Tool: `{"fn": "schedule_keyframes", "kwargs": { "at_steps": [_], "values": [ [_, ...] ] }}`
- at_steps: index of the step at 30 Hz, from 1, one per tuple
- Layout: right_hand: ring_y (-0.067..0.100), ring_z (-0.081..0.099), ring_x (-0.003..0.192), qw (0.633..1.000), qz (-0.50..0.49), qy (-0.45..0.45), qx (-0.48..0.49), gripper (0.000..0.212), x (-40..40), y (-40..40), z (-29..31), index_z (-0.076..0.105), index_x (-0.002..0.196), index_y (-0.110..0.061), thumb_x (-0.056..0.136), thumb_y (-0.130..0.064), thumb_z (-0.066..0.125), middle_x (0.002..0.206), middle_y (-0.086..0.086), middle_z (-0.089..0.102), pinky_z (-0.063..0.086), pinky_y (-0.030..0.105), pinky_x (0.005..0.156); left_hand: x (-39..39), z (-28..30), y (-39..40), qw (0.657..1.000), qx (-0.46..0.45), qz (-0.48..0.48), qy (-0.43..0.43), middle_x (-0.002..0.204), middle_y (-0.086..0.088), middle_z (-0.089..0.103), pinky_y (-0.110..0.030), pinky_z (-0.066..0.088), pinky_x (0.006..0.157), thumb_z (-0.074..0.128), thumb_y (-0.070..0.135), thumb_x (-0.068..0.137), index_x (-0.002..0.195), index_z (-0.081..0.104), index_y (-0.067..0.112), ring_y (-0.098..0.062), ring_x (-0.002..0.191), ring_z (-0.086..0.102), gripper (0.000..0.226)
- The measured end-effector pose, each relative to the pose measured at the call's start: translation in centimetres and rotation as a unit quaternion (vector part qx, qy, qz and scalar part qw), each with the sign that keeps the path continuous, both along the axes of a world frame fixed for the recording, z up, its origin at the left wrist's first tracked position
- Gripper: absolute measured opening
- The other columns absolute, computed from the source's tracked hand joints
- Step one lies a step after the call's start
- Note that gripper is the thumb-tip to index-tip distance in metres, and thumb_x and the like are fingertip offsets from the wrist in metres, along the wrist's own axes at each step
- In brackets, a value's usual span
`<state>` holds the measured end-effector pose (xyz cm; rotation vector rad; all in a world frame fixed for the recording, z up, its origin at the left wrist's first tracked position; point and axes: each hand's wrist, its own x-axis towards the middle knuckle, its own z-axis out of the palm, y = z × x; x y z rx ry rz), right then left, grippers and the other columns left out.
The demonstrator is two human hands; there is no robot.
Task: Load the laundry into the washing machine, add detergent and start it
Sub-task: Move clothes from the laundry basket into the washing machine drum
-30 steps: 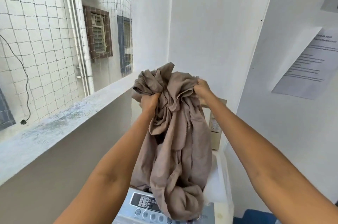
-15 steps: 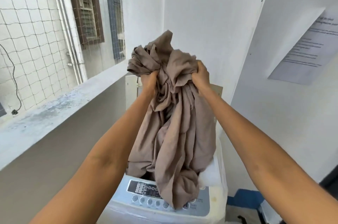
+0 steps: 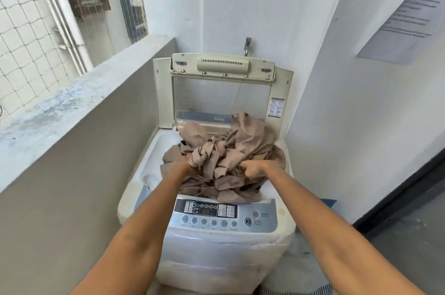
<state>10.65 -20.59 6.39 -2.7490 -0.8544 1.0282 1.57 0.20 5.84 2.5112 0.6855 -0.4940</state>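
A white top-loading washing machine [image 3: 224,246] stands in front of me with its lid [image 3: 221,92] raised upright at the back. A bundle of beige-brown laundry [image 3: 243,150] fills the tub opening and spills over its rim. My left hand [image 3: 186,166] is closed on the cloth at the bundle's left side. My right hand [image 3: 251,169] grips the cloth at its right side. Both hands sit at the level of the tub opening. The grey control panel [image 3: 216,216] with its row of buttons lies just below my forearms. No detergent is in view.
A grey concrete parapet [image 3: 72,107] with netting above runs along the left, close to the machine. White walls close in behind and on the right, where a printed sheet [image 3: 414,15] hangs. A tap [image 3: 247,45] sticks out above the lid. Striped fabric [image 3: 298,291] lies at the floor.
Both hands have come down from chest height with the beige bundle, and it now sits in the tub opening. The view has tilted down, showing the raised lid and whole machine.
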Motion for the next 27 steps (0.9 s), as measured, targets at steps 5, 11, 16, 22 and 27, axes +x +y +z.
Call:
{"fn": "schedule_keyframes", "kwargs": {
  "at_steps": [5, 11, 16, 22, 27],
  "values": [
    [0.027, 0.063, 0.104, 0.906, -0.331, -0.135, 0.227, 0.026, 1.7, -1.5, -1.8, 0.069, 0.106, -0.013, 0.085, -0.013, 0.054, 0.110, 0.008, 0.069, 0.051, 0.038, 0.092, 0.9, 0.5, 0.4, 0.990, -0.084, -0.027, -0.106, 0.141, -0.007, 0.040, -0.017, 0.028, 0.101, 0.056, 0.010, 0.093, 0.143, 0.027, -0.004, -0.021, 0.133, 0.036, 0.060],
    [0.017, 0.046, 0.123, 0.860, -0.205, -0.081, 0.460, 0.082, -1.9, 1.5, 0.0, 0.026, 0.144, -0.038, 0.075, -0.057, 0.067, 0.148, -0.002, 0.030, 0.045, 0.040, 0.100, 1.8, 0.0, 0.0, 0.910, -0.144, 0.208, -0.327, 0.121, -0.019, 0.042, -0.040, 0.041, 0.092, 0.064, 0.020, 0.083, 0.126, 0.038, 0.000, -0.039, 0.115, 0.047, 0.054],
    [0.024, 0.016, 0.146, 0.946, -0.087, -0.141, 0.280, 0.087, -1.1, 6.6, -3.6, 0.017, 0.151, -0.027, 0.082, -0.034, 0.069, 0.159, 0.005, 0.007, 0.023, 0.039, 0.118, 3.0, -0.7, -0.4, 0.915, -0.112, 0.042, -0.385, 0.134, -0.021, 0.028, -0.043, 0.039, 0.099, 0.064, 0.015, 0.075, 0.147, 0.019, 0.012, -0.034, 0.117, 0.041, 0.085],
    [0.033, 0.034, 0.137, 0.960, -0.154, -0.128, 0.196, 0.060, 4.3, 9.2, -6.2, 0.028, 0.147, -0.024, 0.091, -0.027, 0.050, 0.154, 0.011, 0.024, 0.031, 0.042, 0.113, 6.0, -3.9, 0.1, 0.937, -0.101, -0.166, -0.292, 0.153, -0.016, 0.018, -0.041, 0.018, 0.117, 0.042, 0.043, 0.084, 0.150, 0.013, 0.017, -0.027, 0.143, 0.017, 0.076],
    [0.031, 0.049, 0.124, 0.988, -0.092, -0.054, 0.111, 0.051, 7.9, 9.2, -8.1, 0.049, 0.133, -0.013, 0.086, -0.029, 0.062, 0.137, 0.014, 0.051, 0.040, 0.031, 0.096, 11.3, -11.0, 0.6, 0.988, -0.079, -0.092, -0.093, 0.160, -0.007, -0.005, -0.043, -0.006, 0.120, 0.019, 0.041, 0.102, 0.152, 0.000, 0.018, -0.027, 0.148, -0.008, 0.058]
  ]
}}
